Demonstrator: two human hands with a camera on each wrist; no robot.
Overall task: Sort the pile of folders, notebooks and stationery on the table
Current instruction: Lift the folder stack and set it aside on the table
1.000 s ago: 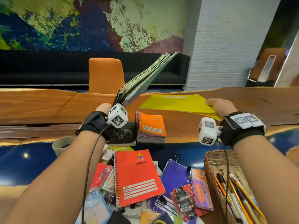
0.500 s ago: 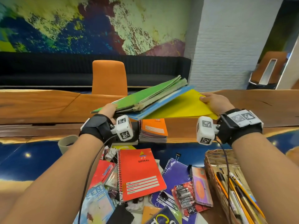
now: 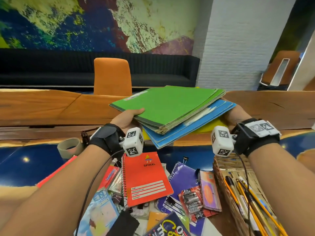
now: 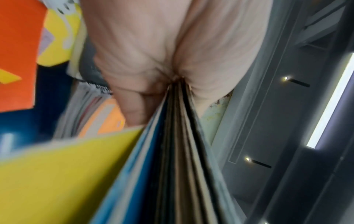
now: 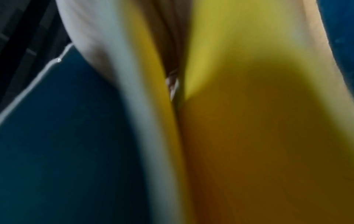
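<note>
The table [image 3: 42, 106], wood at the far side and glossy blue nearer, fills the middle band of the head view. Above it, at frame centre, a stack of folders [image 3: 170, 109] is held roughly level, tilted a little down toward the lower centre: green covers on top, blue ones fanned out beneath, worn paper edges showing at the near corner. A yellow folder [image 3: 213, 124] peeks out under the stack's right side.

The left hand [image 3: 126, 118] grips the stack's left corner, thumb flat on the green cover and fingers below; the left wrist view shows the edges pinched deep in the palm. The right hand [image 3: 233, 114] is under the stack's right edge, mostly hidden. The right wrist view is blurred, and whether its fingers clamp the yellow folder cannot be told.

In the lower centre lies the unsorted pile, with a red notebook [image 3: 144, 179] marked SPIRAL and a purple notebook [image 3: 184, 179] to its right. A basket [image 3: 219, 169] of pencils sits lower right. A tape roll [image 3: 69, 147] stands at left.
</note>
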